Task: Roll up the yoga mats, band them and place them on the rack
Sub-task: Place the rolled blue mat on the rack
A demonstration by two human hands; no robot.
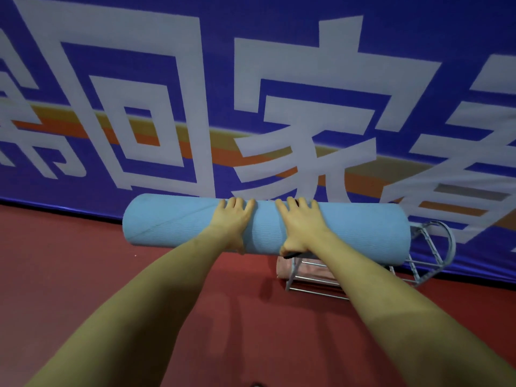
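- A rolled light-blue foam yoga mat [265, 227] is held level in the air, its right end above the grey wire rack [418, 263] at four o'clock.
- Left hand [231, 222] and right hand [300, 226] grip its middle side by side, fingers [293, 208] curled over the top, clamped on the roll.
- A thin dark band [290, 255] shows under the right thumb.
- A pink rolled mat [315, 270] lies in the rack on the red floor [83, 275], beneath a blue banner [223, 93].

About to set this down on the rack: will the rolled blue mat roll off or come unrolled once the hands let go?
The rolled blue mat is a smooth cylinder, so it probably rolls freely. No band shows around it, so it may loosen. Both hands, left and right, grip mid-length without sag, so it seems fairly stiff.
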